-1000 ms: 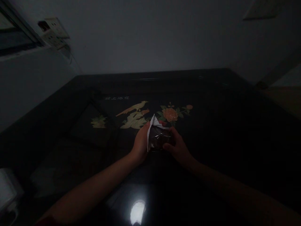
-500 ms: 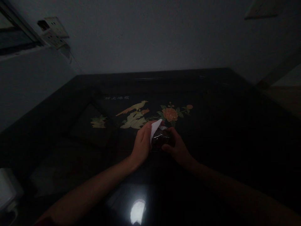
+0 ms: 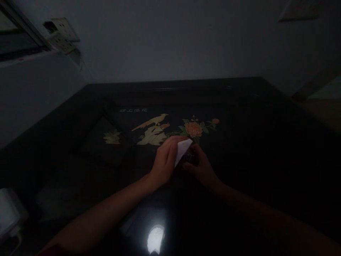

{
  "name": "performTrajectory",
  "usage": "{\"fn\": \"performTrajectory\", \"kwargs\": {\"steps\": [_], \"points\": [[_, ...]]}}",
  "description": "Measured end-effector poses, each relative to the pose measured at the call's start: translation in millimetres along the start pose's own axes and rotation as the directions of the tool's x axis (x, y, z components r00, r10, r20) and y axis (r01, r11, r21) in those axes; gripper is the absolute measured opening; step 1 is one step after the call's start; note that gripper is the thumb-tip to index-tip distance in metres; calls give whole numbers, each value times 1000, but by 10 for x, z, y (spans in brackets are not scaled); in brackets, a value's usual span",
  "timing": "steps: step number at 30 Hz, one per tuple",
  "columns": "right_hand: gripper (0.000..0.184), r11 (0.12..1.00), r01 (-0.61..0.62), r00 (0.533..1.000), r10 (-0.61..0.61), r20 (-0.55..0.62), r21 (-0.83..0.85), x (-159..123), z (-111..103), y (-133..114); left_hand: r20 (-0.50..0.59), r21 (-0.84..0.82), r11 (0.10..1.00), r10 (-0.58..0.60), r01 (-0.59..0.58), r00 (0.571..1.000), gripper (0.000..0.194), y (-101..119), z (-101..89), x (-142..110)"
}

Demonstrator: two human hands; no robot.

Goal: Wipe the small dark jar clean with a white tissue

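Note:
My left hand (image 3: 165, 156) is closed around a white tissue or paper sheet (image 3: 183, 147), which it presses against a small dark, shiny object (image 3: 189, 156). The object has a glassy gleam, but the dim light hides its exact kind. From the other side my right hand (image 3: 201, 163) grips that object between thumb and fingers. Both hands are over the middle of a glossy black table (image 3: 226, 220), just in front of its inlaid bird (image 3: 153, 122) and flower (image 3: 193, 129) pictures.
A white device with a cable (image 3: 9, 209) stands at the left edge. Wall sockets (image 3: 64, 33) are at the upper left, beside a dark framed pane (image 3: 18, 41). The wall (image 3: 170, 42) rises behind the table's far edge. A lamp's reflection shines on the near tabletop.
My left hand has moved right with the white sheet, which now covers more of the dark object. The right hand stays nearly where it was.

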State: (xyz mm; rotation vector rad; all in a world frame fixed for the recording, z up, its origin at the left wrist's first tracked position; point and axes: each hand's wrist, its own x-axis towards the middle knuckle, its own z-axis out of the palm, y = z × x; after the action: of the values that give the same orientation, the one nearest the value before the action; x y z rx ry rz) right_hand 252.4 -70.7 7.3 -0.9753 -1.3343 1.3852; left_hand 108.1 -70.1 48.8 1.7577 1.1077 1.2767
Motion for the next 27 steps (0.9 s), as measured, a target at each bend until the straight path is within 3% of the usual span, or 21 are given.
{"fn": "performTrajectory", "kwargs": {"steps": [4,9,12,15,17,22,27], "points": [[57,1000,-4,1000,4,6,-24,-11,-26,-34,3,-363,887,-304,284,953,38,-54,53,9],[63,998,34,999,-33,17,-44,-13,-29,-97,59,-591,634,-582,498,811,33,-27,110,43],[71,998,58,997,-59,43,20,0,-16,-111,169,-701,445,-656,558,735,31,-10,126,65],[72,998,51,996,-54,68,43,14,-21,-80,285,-761,316,-621,567,730,35,-42,132,76],[67,999,51,996,-50,77,-5,11,-33,-52,308,-783,285,-595,553,743,39,-76,132,79],[64,965,131,991,-121,57,-226,-41,-44,-47,291,-787,279,-618,550,730,39,-106,97,102],[67,992,28,998,-35,-59,-122,-33,-36,-32,152,-798,369,-643,477,751,27,-54,43,146]]}}
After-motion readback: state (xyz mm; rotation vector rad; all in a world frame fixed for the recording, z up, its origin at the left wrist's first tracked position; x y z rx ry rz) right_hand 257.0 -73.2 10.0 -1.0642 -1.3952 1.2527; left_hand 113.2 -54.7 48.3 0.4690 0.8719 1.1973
